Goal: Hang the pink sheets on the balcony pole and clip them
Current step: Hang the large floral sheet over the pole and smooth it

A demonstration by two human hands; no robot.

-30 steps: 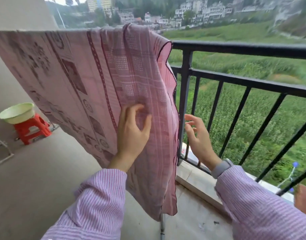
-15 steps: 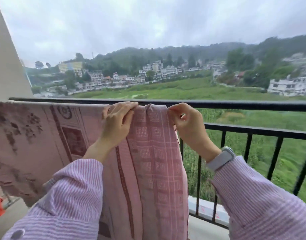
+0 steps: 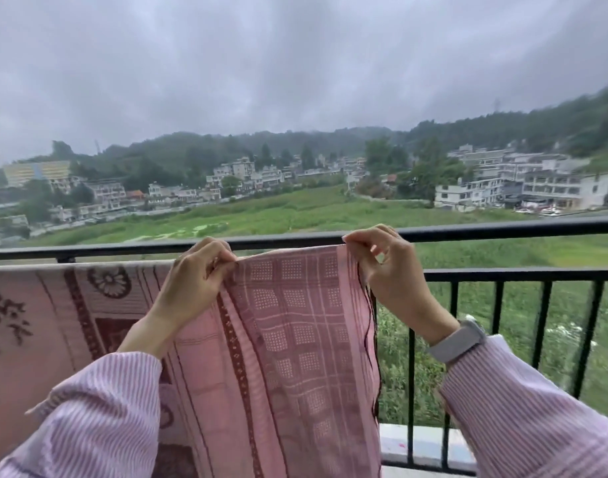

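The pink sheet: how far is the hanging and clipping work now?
Done: the pink sheet already hangs in front of the balcony railing. In hand: the left hand and the right hand pinch its top edge, pulling it flat. Left: clipping; no clip is visible.

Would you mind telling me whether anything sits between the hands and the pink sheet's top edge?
Nothing visible does: the left hand and right hand both already pinch the pink patterned cotton sheet directly at its top edge.

Pink sheet (image 3: 288, 339) with maroon checks, perhaps floral motifs; black railing (image 3: 502, 231); pink-striped sleeves (image 3: 523, 419).
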